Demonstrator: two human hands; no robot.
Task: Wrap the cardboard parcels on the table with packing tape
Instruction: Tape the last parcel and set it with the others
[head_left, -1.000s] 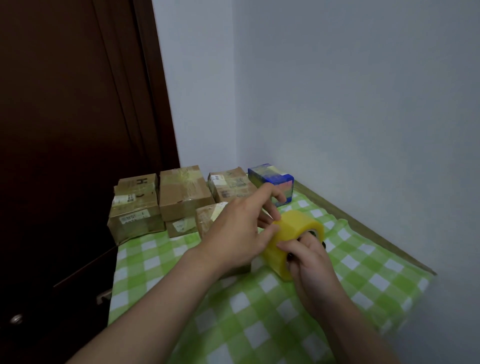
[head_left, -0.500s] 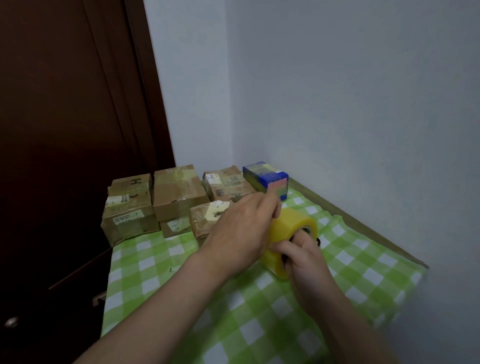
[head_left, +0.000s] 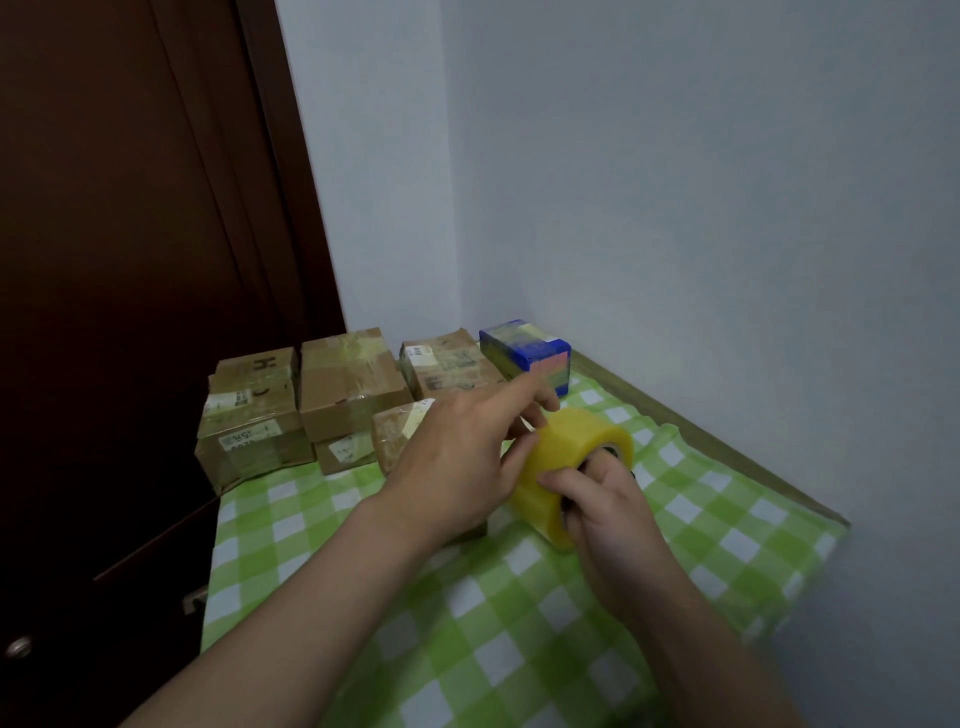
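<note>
Since half a second ago the left hand (head_left: 461, 462) has straightened its forefinger over the tape roll (head_left: 571, 449). Its thumb presses the roll's yellow band, but the other fingers are hidden behind the roll, so I cannot tell if it grips. The right hand (head_left: 608, 512) clutches the roll, fingers hooked into the core. The roll is just above the green checked cloth (head_left: 519, 634), near the table's middle. A small parcel (head_left: 396, 434) is half hidden behind the left hand. More parcels (head_left: 348, 387) and a blue box (head_left: 524, 353) stand along the far edge. Beyond them are a grey wall (head_left: 675, 208) and a dark door (head_left: 130, 260).
</note>
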